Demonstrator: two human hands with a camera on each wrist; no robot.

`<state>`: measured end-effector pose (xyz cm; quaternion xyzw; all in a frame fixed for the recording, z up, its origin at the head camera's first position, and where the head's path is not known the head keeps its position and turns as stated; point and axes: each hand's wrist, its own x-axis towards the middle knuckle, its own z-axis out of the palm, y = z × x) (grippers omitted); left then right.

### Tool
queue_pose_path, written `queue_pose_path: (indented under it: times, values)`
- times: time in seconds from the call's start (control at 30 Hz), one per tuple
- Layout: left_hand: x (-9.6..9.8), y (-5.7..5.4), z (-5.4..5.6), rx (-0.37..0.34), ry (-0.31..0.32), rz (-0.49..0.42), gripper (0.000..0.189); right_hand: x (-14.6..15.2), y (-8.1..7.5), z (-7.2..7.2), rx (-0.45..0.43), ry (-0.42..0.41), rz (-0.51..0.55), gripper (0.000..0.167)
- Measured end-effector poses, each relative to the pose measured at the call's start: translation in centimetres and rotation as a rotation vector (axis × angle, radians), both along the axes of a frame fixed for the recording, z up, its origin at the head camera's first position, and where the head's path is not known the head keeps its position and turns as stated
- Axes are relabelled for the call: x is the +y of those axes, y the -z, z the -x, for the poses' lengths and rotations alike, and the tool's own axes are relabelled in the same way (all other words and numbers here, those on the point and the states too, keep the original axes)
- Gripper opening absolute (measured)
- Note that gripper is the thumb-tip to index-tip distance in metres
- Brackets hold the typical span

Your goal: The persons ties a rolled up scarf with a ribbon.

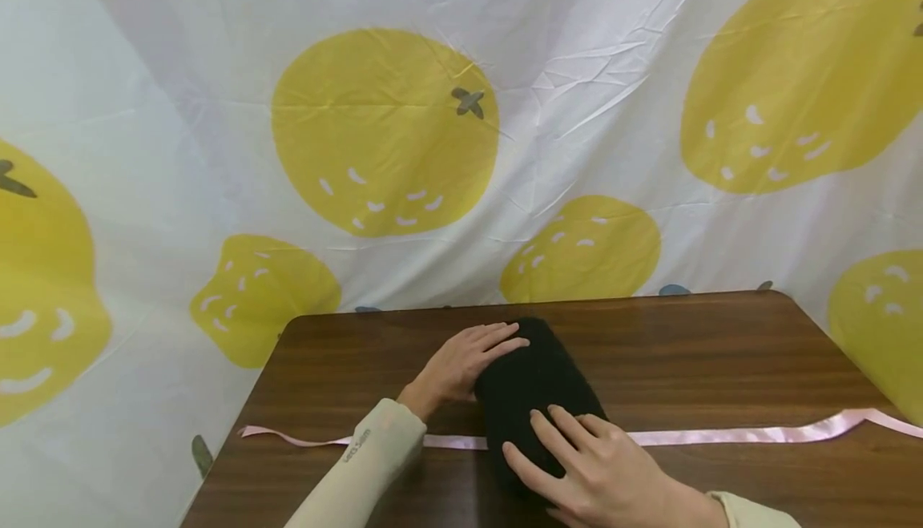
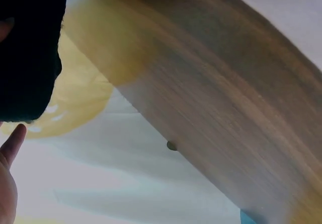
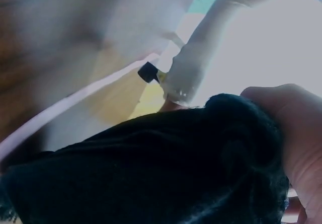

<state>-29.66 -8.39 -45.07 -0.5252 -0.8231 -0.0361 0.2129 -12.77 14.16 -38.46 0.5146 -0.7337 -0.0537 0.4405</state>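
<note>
A thick folded black cloth (image 1: pixel 530 384), fuzzy at its edges, is between my two hands over the middle of the table. My left hand (image 1: pixel 461 364) holds its far left side, with the fingers lying over the top. At the near right end, my right hand (image 1: pixel 598 468) grips it with spread, bent fingers. In the right wrist view, the right thumb (image 3: pixel 271 100) bears on the end of the cloth. A pink satin ribbon (image 1: pixel 721 436) stretches across the table and passes behind the cloth, which hides its middle part.
The brown wood-grain table (image 1: pixel 375 368) has rounded far corners. Behind it hangs a white curtain (image 1: pixel 577 111) printed with yellow fruit. The ribbon's left end lies near the table's left edge; its other end runs past the right edge.
</note>
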Motion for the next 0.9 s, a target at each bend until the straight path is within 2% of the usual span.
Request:
queue_pose_path:
  times: [0.27, 0.43, 0.57, 0.63, 0.77, 0.9]
  values:
    - [-0.2, 1.0, 0.0, 0.023, -0.044, 0.136, 0.113, -1.0, 2.5, 0.2, 0.061, -0.011, 0.077, 0.046]
    - [-0.3, 1.8, 0.3, 0.04, -0.058, 0.159, 0.104, -1.7, 4.4, 0.5, 0.086, 0.018, 0.154, 0.056]
    - [-0.3, 2.4, 0.7, 0.06, -0.056, 0.155, 0.095, -2.2, 5.4, 0.9, 0.112, 0.027, 0.196, 0.052]
    - [-0.2, 2.6, 0.8, 0.069, -0.048, 0.157, 0.092, -2.4, 5.9, 1.0, 0.12, 0.026, 0.203, 0.044]
    - [-0.2, 2.8, 0.9, 0.106, -0.018, 0.159, 0.082, -2.7, 7.0, 1.0, 0.093, 0.035, 0.197, 0.041]
    - [0.1, 2.8, 1.0, 0.118, 0.027, 0.146, 0.065, -2.9, 8.1, 0.9, -0.006, 0.028, 0.184, 0.054]
